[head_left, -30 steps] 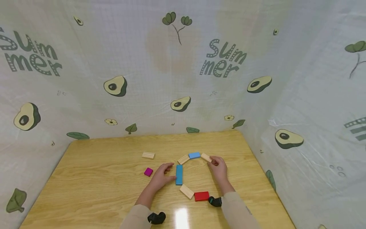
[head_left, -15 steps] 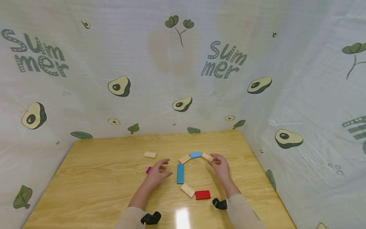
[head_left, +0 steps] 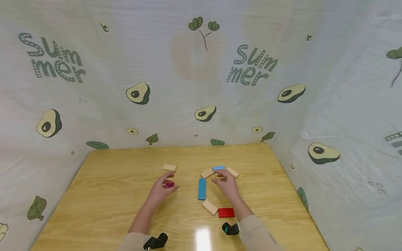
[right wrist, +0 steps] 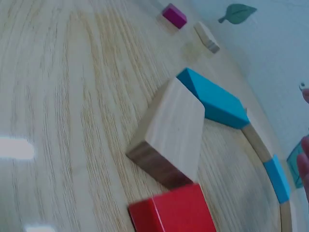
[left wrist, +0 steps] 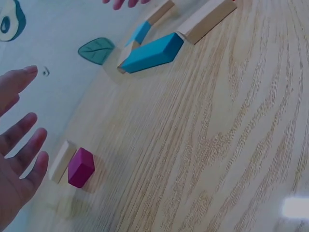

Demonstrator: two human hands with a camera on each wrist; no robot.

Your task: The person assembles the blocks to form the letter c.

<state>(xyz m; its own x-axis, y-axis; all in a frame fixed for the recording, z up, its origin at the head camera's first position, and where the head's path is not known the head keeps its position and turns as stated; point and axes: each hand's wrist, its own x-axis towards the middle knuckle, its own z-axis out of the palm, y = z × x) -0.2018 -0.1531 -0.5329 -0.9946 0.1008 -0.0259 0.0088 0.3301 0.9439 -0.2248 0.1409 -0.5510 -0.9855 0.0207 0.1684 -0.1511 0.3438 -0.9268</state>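
Note:
My left hand reaches over the magenta block with thumb and fingers spread. In the left wrist view a gap shows between those fingers and the magenta block. My right hand, holding nothing, hovers near the curved row of blocks, its fingers partly bent and apart. That row runs from a plain wooden block through a light blue block, another wooden block, a long blue block and a wooden block to a red block.
A plain grooved wooden block lies behind the left hand. The wooden table ends at a printed cloth at the back and sides. A black device is worn at the right wrist, another at the left.
My left hand has moved away from the long blue block, leftward to the magenta block. My right hand has let go of the wooden block at the row's end and moved left.

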